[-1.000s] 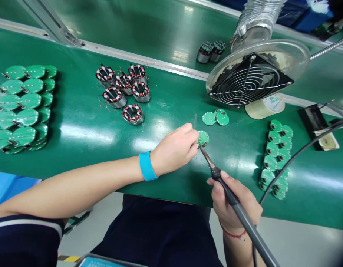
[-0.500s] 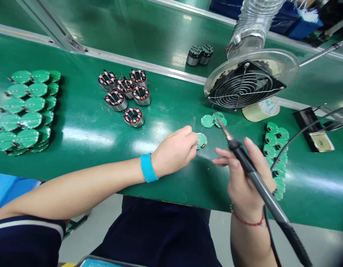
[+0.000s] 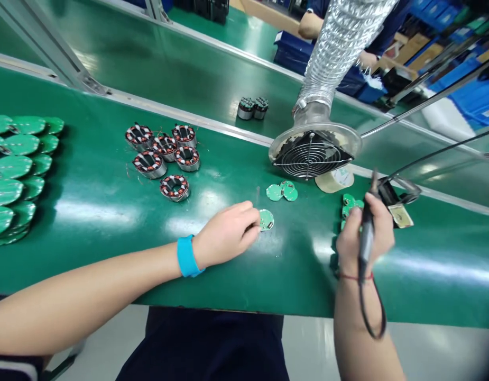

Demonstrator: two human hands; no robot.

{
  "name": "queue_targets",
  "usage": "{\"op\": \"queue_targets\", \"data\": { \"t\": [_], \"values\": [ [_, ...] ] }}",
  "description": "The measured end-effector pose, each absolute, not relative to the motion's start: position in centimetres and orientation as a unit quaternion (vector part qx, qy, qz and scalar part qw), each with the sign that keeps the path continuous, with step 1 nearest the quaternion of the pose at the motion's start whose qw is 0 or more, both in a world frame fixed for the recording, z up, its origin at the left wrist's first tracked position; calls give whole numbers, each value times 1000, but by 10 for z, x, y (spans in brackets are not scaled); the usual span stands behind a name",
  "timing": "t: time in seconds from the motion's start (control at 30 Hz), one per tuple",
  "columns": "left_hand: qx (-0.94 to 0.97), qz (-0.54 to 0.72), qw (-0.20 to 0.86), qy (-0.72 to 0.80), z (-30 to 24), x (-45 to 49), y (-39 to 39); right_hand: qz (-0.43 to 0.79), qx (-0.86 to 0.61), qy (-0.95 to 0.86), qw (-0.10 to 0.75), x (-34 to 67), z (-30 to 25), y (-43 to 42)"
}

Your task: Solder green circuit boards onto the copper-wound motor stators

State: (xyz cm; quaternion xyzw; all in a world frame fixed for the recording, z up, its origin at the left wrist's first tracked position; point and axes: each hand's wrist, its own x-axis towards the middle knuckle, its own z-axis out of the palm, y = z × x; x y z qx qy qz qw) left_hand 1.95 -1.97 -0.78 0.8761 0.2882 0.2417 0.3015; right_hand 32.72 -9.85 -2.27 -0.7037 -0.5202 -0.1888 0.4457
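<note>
My left hand (image 3: 230, 233), with a blue band at its wrist, is closed at the edge of a round green circuit board (image 3: 267, 220) on the bench. Its fingertips cover the board's left side. In my right hand (image 3: 381, 225) is a soldering iron (image 3: 366, 246), tip up and pointing away from me. The iron stands beside its black holder (image 3: 388, 191) and a yellowish sponge (image 3: 402, 216). Behind the held board lie a few more round boards (image 3: 274, 192), partly overlapping.
Copper-wound stators (image 3: 175, 188) stand left of centre. Stacked green boards (image 3: 18, 166) fill the left side; smaller boards (image 3: 348, 201) are partly hidden by my right hand. A fume extractor fan (image 3: 310, 156) hangs over a tape roll (image 3: 335, 179). Another person's arm (image 3: 311, 25) shows beyond.
My right hand has carried the soldering iron right and away from the boards, towards the holder, turning its tip upward. My left hand stays at the same board. The view has shifted.
</note>
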Motion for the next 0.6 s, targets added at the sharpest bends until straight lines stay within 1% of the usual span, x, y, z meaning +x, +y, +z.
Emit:
{"op": "queue_targets", "data": {
  "t": [0.07, 0.13, 0.2, 0.23, 0.33, 0.4, 0.43, 0.47, 0.6],
  "values": [
    [834, 246, 391, 303, -5, 18, -14, -110, -707, -565, 411, 357, -26, -83],
    [791, 250, 450, 330, -5, 17, -7, -50, -702, -575, 417, 372, -25, -75],
    [767, 257, 469, 355, -6, 18, -1, -31, -689, -545, 478, 367, -20, -78],
    [760, 259, 472, 363, -8, 19, 2, -42, -680, -530, 504, 356, -16, -84],
    [751, 254, 484, 370, -14, 22, 7, -89, -620, -449, 637, 304, 0, -110],
    [752, 244, 491, 367, -18, 24, 8, -49, -574, -467, 671, 267, 9, -126],
    [753, 240, 493, 364, -19, 25, 7, -14, -575, -494, 652, 252, 14, -131],
    [754, 236, 495, 361, -20, 26, 7, -4, -573, -520, 633, 240, 17, -136],
    [751, 246, 502, 351, -23, 32, 5, 3, -599, -614, 514, 224, 24, -147]
  ]
}}
